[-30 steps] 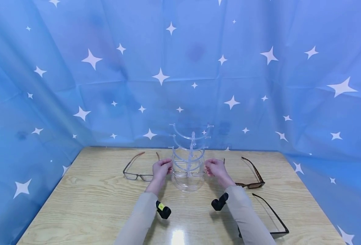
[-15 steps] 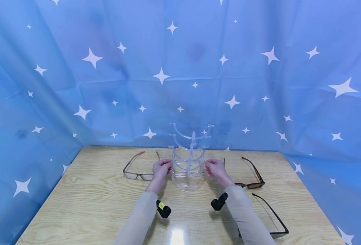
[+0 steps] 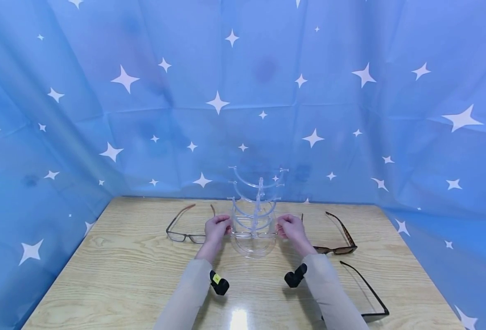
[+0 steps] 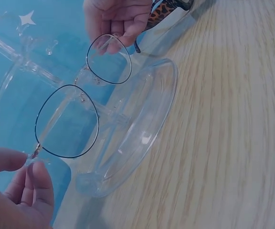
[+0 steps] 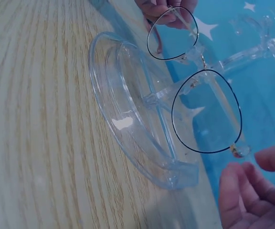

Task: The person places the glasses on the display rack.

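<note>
While the left hand (image 3: 216, 226) pinches the thin-rimmed glasses (image 5: 205, 69) at one hinge, the right hand (image 3: 291, 226) is poised with bent fingers just beside the opposite hinge; whether it grasps the frame or has released it cannot be told. The glasses lie level between the two hands, in front of the lowest arc of a clear display stand (image 3: 257, 206), lenses toward the front edge of the bench (image 3: 115, 275). Whether the stand bears their weight is unclear. The stand rises upright near the middle of the rear edge, its curved base (image 4: 149, 138) flat on the bench.

Three further pairs have unfolded temples: brown-framed glasses (image 3: 190, 237) toward the rear left corner, beside the left hand; tortoiseshell glasses (image 3: 343, 250) toward the rear right corner, partly hidden by the right arm; and black-framed glasses (image 3: 374, 316) nearer the front, toward the right edge, partly covered by a pale sleeve (image 3: 335, 293). A blue curtain (image 3: 172, 114) with white stars hangs behind the rear edge.
</note>
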Tool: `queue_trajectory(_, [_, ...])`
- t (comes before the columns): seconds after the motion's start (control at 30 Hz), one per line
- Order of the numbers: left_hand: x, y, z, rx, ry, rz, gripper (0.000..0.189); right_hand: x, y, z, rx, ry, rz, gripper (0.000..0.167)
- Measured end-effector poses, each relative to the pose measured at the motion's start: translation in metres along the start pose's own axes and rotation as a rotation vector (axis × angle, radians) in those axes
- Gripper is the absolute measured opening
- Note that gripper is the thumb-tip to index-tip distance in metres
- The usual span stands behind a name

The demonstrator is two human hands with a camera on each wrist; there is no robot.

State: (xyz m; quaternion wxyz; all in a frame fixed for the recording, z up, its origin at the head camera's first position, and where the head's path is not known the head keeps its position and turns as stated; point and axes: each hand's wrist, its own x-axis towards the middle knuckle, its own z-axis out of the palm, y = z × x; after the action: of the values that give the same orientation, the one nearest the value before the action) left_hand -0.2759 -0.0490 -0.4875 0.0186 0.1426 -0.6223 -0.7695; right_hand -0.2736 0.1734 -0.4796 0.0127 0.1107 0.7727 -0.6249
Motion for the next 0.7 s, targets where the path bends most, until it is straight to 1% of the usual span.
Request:
queue_trajectory(0.13, [-0.002, 0.001, -0.003, 0.028, 0.011, 0.027, 0.021, -0.005, -0.001, -0.002, -0.004, 0.043, -0.027, 0.023])
queue_trajectory(0.27, [-0.003, 0.003, -0.008, 0.046, -0.005, 0.059, 0.024, -0.012, -0.004, -0.004, -0.013, 0.055, -0.045, 0.023])
queue_trajectory(0.37, [-0.006, 0.005, -0.013, 0.058, -0.018, 0.079, 0.024, -0.017, -0.006, -0.006, -0.02, 0.041, -0.059, 0.024])
queue_trajectory(0.53, [-0.009, 0.01, -0.023, 0.071, -0.014, 0.089, 0.025, -0.025, -0.011, -0.006, -0.026, 0.021, -0.086, 0.023])
queue_trajectory(0.63, [-0.01, 0.013, -0.03, 0.087, -0.008, 0.088, 0.025, -0.033, -0.014, -0.004, 0.003, 0.008, -0.135, 0.019])
queue_trajectory(0.67, [-0.011, 0.013, -0.033, 0.093, -0.007, 0.088, 0.025, -0.036, -0.015, -0.004, 0.029, -0.003, -0.171, 0.017])
queue_trajectory(0.7, [-0.011, 0.014, -0.035, 0.099, -0.007, 0.086, 0.025, -0.038, -0.016, -0.004, 0.046, -0.011, -0.186, 0.017])
